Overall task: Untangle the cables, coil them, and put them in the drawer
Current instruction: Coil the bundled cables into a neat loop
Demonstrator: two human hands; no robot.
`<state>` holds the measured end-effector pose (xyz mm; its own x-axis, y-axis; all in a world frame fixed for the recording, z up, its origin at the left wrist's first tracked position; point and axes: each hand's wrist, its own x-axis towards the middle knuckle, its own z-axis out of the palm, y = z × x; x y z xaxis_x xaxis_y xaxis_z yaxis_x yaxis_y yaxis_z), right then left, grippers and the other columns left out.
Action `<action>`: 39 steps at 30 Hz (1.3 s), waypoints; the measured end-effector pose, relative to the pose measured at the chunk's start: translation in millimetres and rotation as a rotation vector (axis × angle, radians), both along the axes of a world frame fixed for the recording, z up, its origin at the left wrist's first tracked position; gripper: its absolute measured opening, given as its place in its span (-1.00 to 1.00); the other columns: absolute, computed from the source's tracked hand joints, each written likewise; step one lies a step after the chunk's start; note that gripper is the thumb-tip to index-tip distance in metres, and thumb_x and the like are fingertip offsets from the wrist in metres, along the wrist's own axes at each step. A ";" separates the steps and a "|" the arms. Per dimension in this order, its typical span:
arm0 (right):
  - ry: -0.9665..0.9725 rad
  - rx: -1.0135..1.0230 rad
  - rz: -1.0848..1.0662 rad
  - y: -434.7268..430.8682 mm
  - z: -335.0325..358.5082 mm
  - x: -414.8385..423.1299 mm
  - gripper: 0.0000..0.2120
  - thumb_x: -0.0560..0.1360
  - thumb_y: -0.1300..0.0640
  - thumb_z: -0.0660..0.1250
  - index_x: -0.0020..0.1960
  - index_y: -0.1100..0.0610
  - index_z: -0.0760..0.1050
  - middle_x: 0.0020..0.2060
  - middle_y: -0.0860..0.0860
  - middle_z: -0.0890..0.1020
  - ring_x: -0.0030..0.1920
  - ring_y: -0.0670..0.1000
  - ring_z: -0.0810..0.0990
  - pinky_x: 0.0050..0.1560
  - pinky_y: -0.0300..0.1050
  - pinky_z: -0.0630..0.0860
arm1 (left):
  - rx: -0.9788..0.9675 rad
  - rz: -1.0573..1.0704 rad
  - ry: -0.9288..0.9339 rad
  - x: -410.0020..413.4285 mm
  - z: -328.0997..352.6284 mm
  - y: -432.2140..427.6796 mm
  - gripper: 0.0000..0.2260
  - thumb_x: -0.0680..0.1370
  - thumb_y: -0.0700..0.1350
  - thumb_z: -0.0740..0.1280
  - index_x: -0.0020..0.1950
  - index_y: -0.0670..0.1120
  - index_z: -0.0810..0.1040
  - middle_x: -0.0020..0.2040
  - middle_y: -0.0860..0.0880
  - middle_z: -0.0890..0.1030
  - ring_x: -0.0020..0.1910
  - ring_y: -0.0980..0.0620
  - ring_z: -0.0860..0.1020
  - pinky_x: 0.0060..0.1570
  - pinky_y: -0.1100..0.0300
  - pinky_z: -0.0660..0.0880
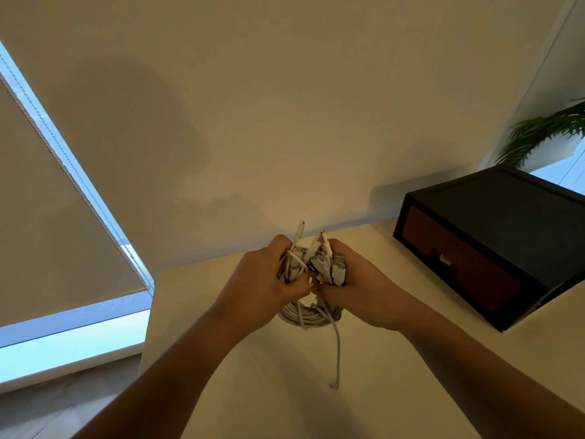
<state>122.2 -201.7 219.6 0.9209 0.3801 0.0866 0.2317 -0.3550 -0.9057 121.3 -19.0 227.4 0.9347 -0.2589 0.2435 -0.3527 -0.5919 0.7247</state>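
Observation:
A bundle of white cables [311, 270] is held above the white table [253, 391], in the middle of the view. My left hand [262, 280] grips its left side and my right hand [357, 289] grips its right side, fingers curled round the wires. Several plugs stick up between the hands. Coiled loops hang below them, and one loose end dangles down toward the table. A black drawer unit [493, 245] with a brown drawer front stands at the right, its drawer closed.
The table ends at a left edge near a window with a roller blind [47, 217]. A plain wall rises behind the table. A green plant [544, 131] stands at the far right behind the drawer unit.

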 end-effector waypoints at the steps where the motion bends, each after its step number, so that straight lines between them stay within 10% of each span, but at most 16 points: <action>1: -0.016 -0.008 -0.023 0.8 -0.9 0.4 -0.66 0.46 0.32 0.35 0.17 0.05 0.41 -0.10 -0.02 0.61 -0.13 -0.03 0.63 -0.09 0.00 0.61 | 0.006 0.003 0.002 -0.4 -0.1 -1.6 -0.81 0.44 -0.03 0.41 -0.09 0.00 0.42 -0.31 -0.03 0.57 -0.34 -0.01 0.53 -0.33 0.05 0.48; 10: -0.169 -0.093 -0.195 4.8 -9.4 1.4 -0.58 0.45 0.28 0.37 0.22 -0.06 0.37 -0.09 -0.10 0.63 -0.13 -0.14 0.61 -0.18 -0.21 0.57 | 0.000 -0.099 0.072 -3.2 3.4 0.9 -0.64 0.52 -0.05 0.36 0.23 0.30 0.41 -0.24 0.10 0.60 -0.28 0.17 0.52 -0.29 0.36 0.41; 27: -0.215 -0.307 -0.120 8.0 -4.6 1.7 -0.74 0.39 0.21 0.40 -0.02 0.11 0.35 -0.29 -0.02 0.56 -0.32 -0.01 0.52 -0.34 -0.02 0.45 | -0.004 -0.192 0.213 -2.1 7.2 -4.9 -0.91 0.51 0.13 0.35 -0.07 0.34 0.48 -0.18 0.38 0.58 -0.12 0.42 0.52 -0.22 0.52 0.36; 39: 0.784 0.519 0.074 -10.3 -4.1 4.8 -0.62 0.44 -0.08 0.25 0.05 0.22 0.42 -0.10 0.16 0.53 -0.17 0.05 0.54 -0.10 -0.12 0.54 | -0.168 -0.248 0.308 5.3 -0.8 16.4 -0.95 0.55 -0.08 0.34 -0.05 0.06 0.58 -0.19 0.17 0.67 -0.17 0.15 0.63 -0.08 0.23 0.53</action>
<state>127.0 -212.0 215.5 0.7630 0.5280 -0.3729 -0.5053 0.1275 -0.8535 126.6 -2.6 226.6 0.8848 -0.4655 0.0211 -0.2219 -0.3811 0.8975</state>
